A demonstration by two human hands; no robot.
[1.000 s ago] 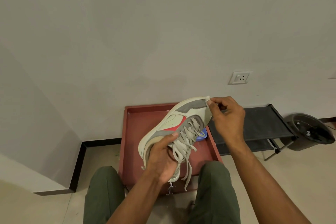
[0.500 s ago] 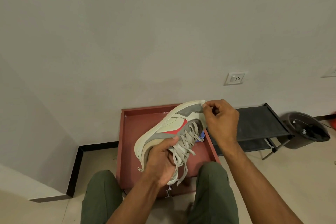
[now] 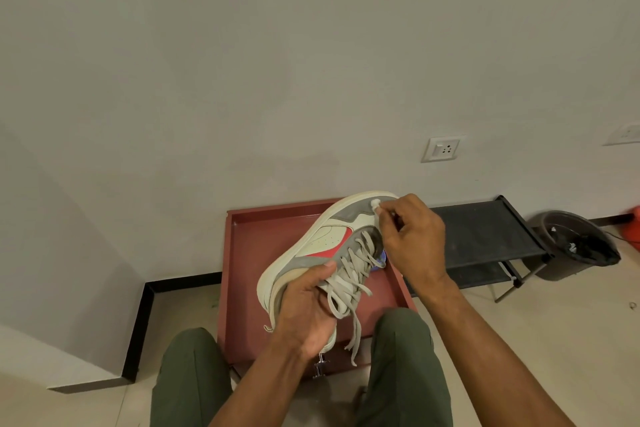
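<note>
One shoe [image 3: 325, 243]. Two hands on it: the left hand [image 3: 306, 308] and the right hand [image 3: 415, 236]. One small white wad [image 3: 375, 203], pinched at the right hand's fingertips.

One red tray [image 3: 249, 253] on the floor. One blue thing [image 3: 381, 258] lies in the tray near its right edge, mostly hidden. One small metal fitting [image 3: 320, 366] sits at the tray's near edge.

One black rack [image 3: 485, 229] with two shelves, right of the tray. One dark bin [image 3: 571, 243] just beyond the rack.

Two wall plates: one socket [image 3: 440, 149] and one second plate [image 3: 627, 133], cut off at the right. Two legs in green trousers: the left leg [image 3: 190, 374] and the right leg [image 3: 405, 357].
</note>
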